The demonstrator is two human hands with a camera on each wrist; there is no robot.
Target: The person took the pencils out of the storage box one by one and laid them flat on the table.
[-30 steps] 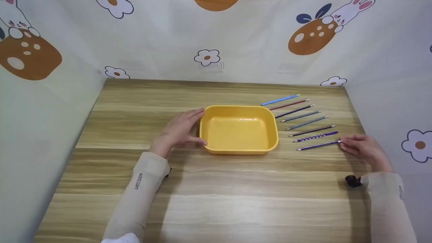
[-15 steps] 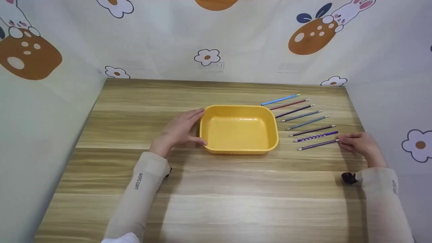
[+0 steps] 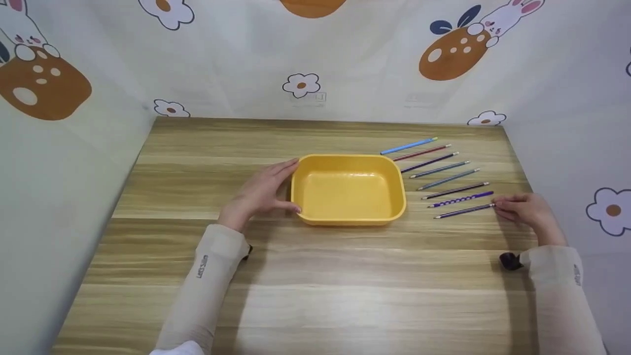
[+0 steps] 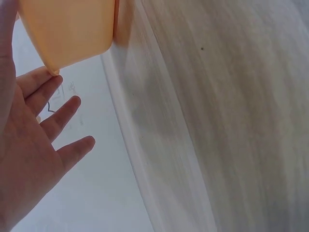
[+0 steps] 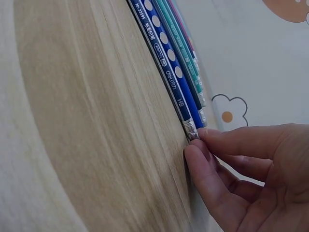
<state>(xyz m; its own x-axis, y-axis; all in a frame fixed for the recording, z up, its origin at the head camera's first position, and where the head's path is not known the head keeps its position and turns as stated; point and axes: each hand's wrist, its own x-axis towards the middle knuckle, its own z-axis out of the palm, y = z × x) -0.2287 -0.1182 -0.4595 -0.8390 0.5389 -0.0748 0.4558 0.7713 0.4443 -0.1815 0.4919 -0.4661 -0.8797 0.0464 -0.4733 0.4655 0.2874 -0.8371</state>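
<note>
In the head view, my left hand (image 3: 259, 193) spans the left end of a yellow plastic tray (image 3: 349, 221), the thumb at its near corner and the fingertips at the far one. The left wrist view shows those fingers nearly straight, the foremost touching the tray's rim. Over on the right, my right hand (image 3: 527, 212) pinches the metal-banded end of a dark blue pencil (image 5: 166, 67) between thumb and index finger. That pencil lies nearest to me in a row, right beside a purple pencil with pale dots (image 3: 461, 199).
Beyond these, several more pencils fan out toward the back, among them a black one (image 3: 456, 191), a red one (image 3: 423, 152) and a light blue one (image 3: 408, 146). The tray's right side hides some of their ends. A printed cloth (image 3: 236, 59) encloses the wooden table (image 3: 315, 291).
My right hand has shifted slightly left along the table, its fingertips still at the pencil's end. The pencil has barely moved. The left hand and tray stay put.
</note>
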